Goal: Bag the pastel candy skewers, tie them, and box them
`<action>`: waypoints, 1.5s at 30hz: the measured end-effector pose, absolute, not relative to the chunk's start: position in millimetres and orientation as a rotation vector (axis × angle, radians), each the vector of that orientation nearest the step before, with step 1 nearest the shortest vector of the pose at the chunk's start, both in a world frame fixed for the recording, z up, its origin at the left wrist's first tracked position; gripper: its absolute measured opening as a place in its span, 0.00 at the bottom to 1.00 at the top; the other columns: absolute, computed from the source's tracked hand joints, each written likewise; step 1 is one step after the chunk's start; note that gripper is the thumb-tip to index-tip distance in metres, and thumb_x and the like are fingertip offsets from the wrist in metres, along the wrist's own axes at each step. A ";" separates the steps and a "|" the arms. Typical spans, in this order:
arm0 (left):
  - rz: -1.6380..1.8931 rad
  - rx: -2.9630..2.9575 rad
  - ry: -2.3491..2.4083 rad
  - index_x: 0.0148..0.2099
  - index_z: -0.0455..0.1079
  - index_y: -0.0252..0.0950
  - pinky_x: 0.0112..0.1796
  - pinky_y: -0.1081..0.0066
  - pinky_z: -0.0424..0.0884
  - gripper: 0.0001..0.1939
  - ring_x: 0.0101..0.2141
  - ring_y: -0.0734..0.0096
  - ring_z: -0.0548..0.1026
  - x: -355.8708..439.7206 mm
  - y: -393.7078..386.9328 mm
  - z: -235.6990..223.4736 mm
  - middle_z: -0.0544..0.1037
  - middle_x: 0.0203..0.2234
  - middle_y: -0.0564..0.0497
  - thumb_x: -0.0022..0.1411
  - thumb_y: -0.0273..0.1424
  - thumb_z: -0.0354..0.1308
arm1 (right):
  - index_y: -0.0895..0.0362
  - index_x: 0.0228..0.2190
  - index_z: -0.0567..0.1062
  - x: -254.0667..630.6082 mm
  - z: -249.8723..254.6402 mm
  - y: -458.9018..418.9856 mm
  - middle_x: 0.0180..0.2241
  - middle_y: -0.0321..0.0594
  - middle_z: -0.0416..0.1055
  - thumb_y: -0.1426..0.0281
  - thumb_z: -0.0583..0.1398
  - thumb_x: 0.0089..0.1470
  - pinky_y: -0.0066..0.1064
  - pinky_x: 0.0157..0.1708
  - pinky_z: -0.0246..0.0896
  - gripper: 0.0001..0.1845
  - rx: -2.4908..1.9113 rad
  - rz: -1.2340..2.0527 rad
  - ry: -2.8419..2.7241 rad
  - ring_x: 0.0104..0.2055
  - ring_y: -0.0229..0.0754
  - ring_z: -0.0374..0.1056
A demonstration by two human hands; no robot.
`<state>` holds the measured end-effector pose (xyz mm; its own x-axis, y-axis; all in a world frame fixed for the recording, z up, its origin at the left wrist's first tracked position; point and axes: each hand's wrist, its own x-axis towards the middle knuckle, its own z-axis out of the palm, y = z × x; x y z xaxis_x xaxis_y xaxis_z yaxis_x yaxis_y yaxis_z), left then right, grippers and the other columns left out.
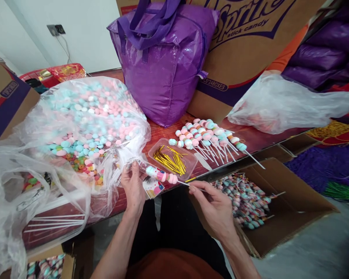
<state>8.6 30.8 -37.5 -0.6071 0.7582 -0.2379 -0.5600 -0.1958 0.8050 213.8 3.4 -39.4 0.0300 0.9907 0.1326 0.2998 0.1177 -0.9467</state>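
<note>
My left hand pinches the end of a see-through printed wrapper. Partly inside that wrapper is a candy stick of pink, white and blue sweets, its pink end showing outside. The white stick below the sweets is between the fingertips of my right hand. Just beyond, a plastic tray holds gold twist ties, and one tie lies at the table edge near my right fingers. A printed card or wrapper with coloured dots lies under my left hand's work.
Unwrapped candy sticks lie in a pile behind the tray. A big plastic bag of loose sweets covers the left. A purple bag stands at the back. At lower right, a cardboard box holds many candy sticks. White sticks lie front left.
</note>
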 end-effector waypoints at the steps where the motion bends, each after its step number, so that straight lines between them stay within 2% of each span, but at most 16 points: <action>1: 1.901 0.267 1.152 0.40 0.71 0.37 0.33 0.73 0.74 0.19 0.30 0.74 0.77 7.8 30.7 -36.8 0.78 0.31 0.54 0.51 0.43 0.70 | 0.54 0.34 0.80 213.5 -39.5 3.8 0.30 0.37 0.77 0.65 0.62 0.58 0.28 0.35 0.68 0.08 -1.358 0.909 -1.440 0.32 0.40 0.72; 9: 1.755 0.344 1.060 0.39 0.70 0.37 0.39 0.69 0.75 0.17 0.36 0.67 0.81 20.7 25.3 -26.4 0.82 0.35 0.49 0.53 0.40 0.70 | 0.54 0.33 0.79 207.5 -40.7 6.4 0.28 0.37 0.76 0.65 0.60 0.61 0.29 0.33 0.64 0.08 -1.358 0.789 -1.593 0.30 0.40 0.71; 13: 1.714 0.321 1.045 0.41 0.71 0.37 0.39 0.67 0.75 0.18 0.36 0.64 0.82 29.3 22.3 -28.8 0.82 0.34 0.49 0.54 0.41 0.70 | 0.54 0.32 0.76 200.4 -40.7 2.4 0.22 0.34 0.70 0.66 0.58 0.62 0.30 0.31 0.59 0.09 -1.368 0.726 -1.745 0.26 0.39 0.66; 18: 1.672 0.261 1.010 0.40 0.70 0.36 0.35 0.70 0.75 0.18 0.35 0.65 0.82 26.5 22.2 -33.0 0.82 0.34 0.49 0.55 0.42 0.69 | 0.55 0.27 0.70 189.1 -31.5 -3.6 0.18 0.29 0.59 0.63 0.53 0.65 0.27 0.24 0.52 0.15 -1.332 1.189 -1.693 0.21 0.34 0.57; 26: 1.667 0.227 0.955 0.38 0.71 0.35 0.33 0.70 0.74 0.19 0.35 0.64 0.82 24.0 25.0 -29.1 0.82 0.34 0.47 0.53 0.43 0.70 | 0.57 0.28 0.71 187.7 -33.3 -3.6 0.14 0.25 0.54 0.55 0.58 0.59 0.25 0.16 0.36 0.18 -1.300 1.640 -1.223 0.16 0.30 0.45; 31: 1.666 0.214 0.947 0.38 0.71 0.35 0.33 0.70 0.74 0.20 0.36 0.63 0.82 24.7 24.4 -31.4 0.82 0.34 0.47 0.52 0.43 0.70 | 0.57 0.27 0.71 186.5 -35.1 -4.9 0.12 0.24 0.53 0.55 0.59 0.58 0.25 0.16 0.36 0.18 -1.258 1.730 -1.127 0.14 0.29 0.43; 36: 1.590 0.268 0.963 0.39 0.72 0.35 0.34 0.69 0.75 0.19 0.37 0.63 0.82 29.7 21.9 -34.1 0.82 0.35 0.46 0.54 0.44 0.68 | 0.56 0.27 0.70 176.7 -30.3 -8.2 0.16 0.28 0.61 0.57 0.57 0.60 0.24 0.17 0.46 0.16 -1.329 1.553 -1.378 0.16 0.32 0.53; 39: 1.584 0.293 0.958 0.37 0.71 0.35 0.36 0.70 0.75 0.18 0.37 0.65 0.82 31.7 19.3 -35.2 0.82 0.34 0.47 0.56 0.44 0.67 | 0.55 0.26 0.68 168.7 -30.3 -6.8 0.16 0.28 0.60 0.60 0.55 0.62 0.24 0.20 0.50 0.16 -1.316 1.390 -1.506 0.19 0.33 0.56; 42: 1.554 0.302 0.956 0.38 0.71 0.35 0.37 0.70 0.75 0.17 0.36 0.65 0.82 29.9 17.0 -35.3 0.82 0.33 0.48 0.57 0.44 0.67 | 0.55 0.27 0.68 162.1 -31.7 -1.1 0.15 0.27 0.59 0.60 0.54 0.62 0.24 0.19 0.49 0.15 -1.293 1.423 -1.471 0.17 0.32 0.54; 45: 1.496 0.289 0.944 0.38 0.71 0.34 0.38 0.68 0.75 0.18 0.37 0.63 0.82 24.9 15.8 -33.7 0.82 0.32 0.48 0.57 0.44 0.67 | 0.55 0.28 0.68 159.8 -33.5 3.9 0.13 0.25 0.58 0.56 0.55 0.60 0.23 0.14 0.41 0.16 -1.263 1.634 -1.331 0.13 0.30 0.48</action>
